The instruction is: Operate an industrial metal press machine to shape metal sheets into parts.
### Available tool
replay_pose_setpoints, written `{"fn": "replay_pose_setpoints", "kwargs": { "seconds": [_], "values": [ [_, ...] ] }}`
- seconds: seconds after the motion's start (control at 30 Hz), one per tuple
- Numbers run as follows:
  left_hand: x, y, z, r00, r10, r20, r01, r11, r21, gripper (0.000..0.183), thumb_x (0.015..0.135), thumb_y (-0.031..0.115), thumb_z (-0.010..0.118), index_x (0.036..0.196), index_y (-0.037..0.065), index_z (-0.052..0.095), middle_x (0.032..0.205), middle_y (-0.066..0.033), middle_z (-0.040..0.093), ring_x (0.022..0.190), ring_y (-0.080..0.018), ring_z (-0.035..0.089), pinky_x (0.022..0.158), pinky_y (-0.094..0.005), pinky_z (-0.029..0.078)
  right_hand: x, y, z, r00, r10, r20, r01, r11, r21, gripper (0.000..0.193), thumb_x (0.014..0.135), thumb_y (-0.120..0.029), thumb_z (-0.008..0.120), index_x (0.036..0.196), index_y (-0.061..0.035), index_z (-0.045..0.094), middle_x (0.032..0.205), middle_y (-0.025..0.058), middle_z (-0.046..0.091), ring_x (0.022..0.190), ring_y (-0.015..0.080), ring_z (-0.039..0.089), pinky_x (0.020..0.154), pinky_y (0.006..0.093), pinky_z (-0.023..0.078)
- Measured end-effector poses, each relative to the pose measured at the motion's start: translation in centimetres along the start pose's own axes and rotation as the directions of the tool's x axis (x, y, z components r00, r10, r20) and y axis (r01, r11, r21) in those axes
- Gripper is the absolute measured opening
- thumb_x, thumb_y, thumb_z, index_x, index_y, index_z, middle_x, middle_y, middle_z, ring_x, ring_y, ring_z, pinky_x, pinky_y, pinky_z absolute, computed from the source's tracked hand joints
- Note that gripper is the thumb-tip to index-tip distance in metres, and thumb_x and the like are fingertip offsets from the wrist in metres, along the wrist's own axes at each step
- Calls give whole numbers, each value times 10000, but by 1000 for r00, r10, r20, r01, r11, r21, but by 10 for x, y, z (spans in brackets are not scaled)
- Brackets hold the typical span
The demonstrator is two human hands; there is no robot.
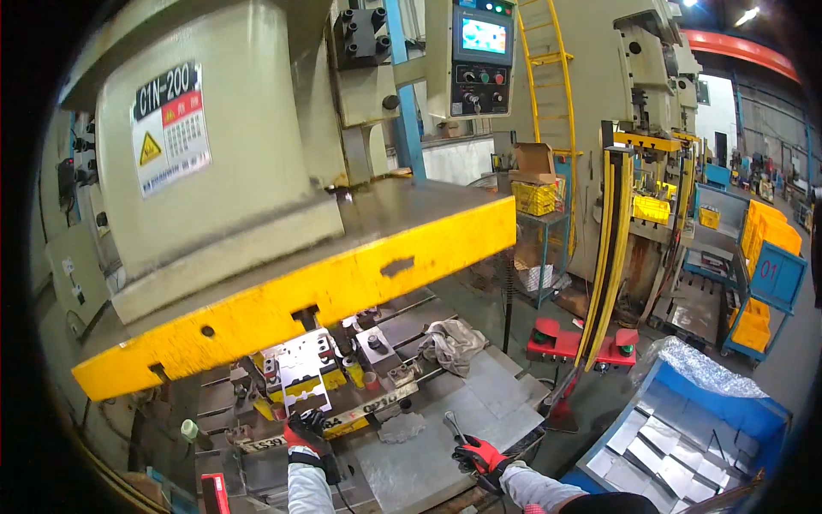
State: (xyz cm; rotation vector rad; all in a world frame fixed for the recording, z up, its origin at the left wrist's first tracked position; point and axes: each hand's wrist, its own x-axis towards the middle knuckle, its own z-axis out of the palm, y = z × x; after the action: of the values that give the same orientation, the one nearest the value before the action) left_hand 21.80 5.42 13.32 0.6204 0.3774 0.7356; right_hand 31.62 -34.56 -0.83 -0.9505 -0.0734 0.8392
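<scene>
My left hand [306, 433], in a red and black glove, is at the near edge of a flat, bright sheet-metal part [301, 370]. Its fingers are curled against that edge and seem to pinch it. The part has cut-outs and lies over the lower die [351, 403] of a press. Over at the right, my right hand [481, 456], gloved alike, is closed round a hand tool [451, 421] with a rounded metal end, perhaps a wrench. That tool points up and away, above a grey metal plate [411, 463]. My palm hides its handle.
The press's yellow-edged ram plate [377, 270] hangs over the die. A crumpled cloth [452, 345] lies beside the die. Right of me are a yellow-black upright guard [606, 257], a red two-button stand [582, 344] and a blue bin [676, 437] of flat metal pieces.
</scene>
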Motion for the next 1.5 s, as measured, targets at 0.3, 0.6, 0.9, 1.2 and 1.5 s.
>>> {"fn": "replay_pose_setpoints", "kwargs": {
  "seconds": [0.3, 0.6, 0.9, 1.2, 1.5],
  "values": [
    [-10, 19, -23, 995, -52, 90, 52, 999, 9, 446, 886, 450, 375, 1120, 88, 489, 1058, -150, 554, 899, -296, 570, 777, -415, 497, -26, -19, 36, 997, 47, -56, -59, 971, -231, 361, 820, -211, 598, 1140, -85, 489, 895, 67, 610, 711, 181, 600, 550, 332, 478],
    [13, -15, 10, 964, -179, 195, 196, 978, -74, 482, 888, 372, 351, 1081, -56, 459, 1021, -257, 563, 956, -378, 556, 827, -469, 461, 12, -4, -30, 997, -78, 26, 82, 936, -343, 523, 769, -47, 608, 1239, -36, 378, 908, 99, 584, 779, 192, 587, 639, 323, 502],
    [-18, 17, 7, 963, -240, 120, 256, 956, -142, 456, 890, 319, 365, 1040, -83, 520, 958, -223, 603, 881, -340, 595, 826, -433, 480, 92, -83, 254, 792, -332, 512, 591, 625, -510, 434, 835, -101, 551, 1247, -46, 428, 861, -13, 542, 737, 50, 486, 630, 222, 427],
    [2, 3, 12, 874, -410, 260, 424, 906, 3, 452, 898, 423, 343, 1069, 40, 512, 994, -189, 594, 865, -364, 592, 793, -476, 474, 254, -122, 314, 635, -168, 754, 744, 397, -538, 202, 848, -190, 494, 927, -40, 603, 661, 37, 564, 551, 126, 533, 552, 255, 429],
    [-2, 17, -17, 936, -127, 328, 112, 992, 63, 432, 939, 255, 278, 1195, -62, 424, 1117, -204, 542, 969, -315, 574, 850, -400, 481, 25, -103, 183, 967, -147, 208, 233, 841, -489, 412, 853, -112, 519, 1244, -37, 414, 720, 7, 541, 541, 47, 463, 466, 187, 373]
  ]
}}
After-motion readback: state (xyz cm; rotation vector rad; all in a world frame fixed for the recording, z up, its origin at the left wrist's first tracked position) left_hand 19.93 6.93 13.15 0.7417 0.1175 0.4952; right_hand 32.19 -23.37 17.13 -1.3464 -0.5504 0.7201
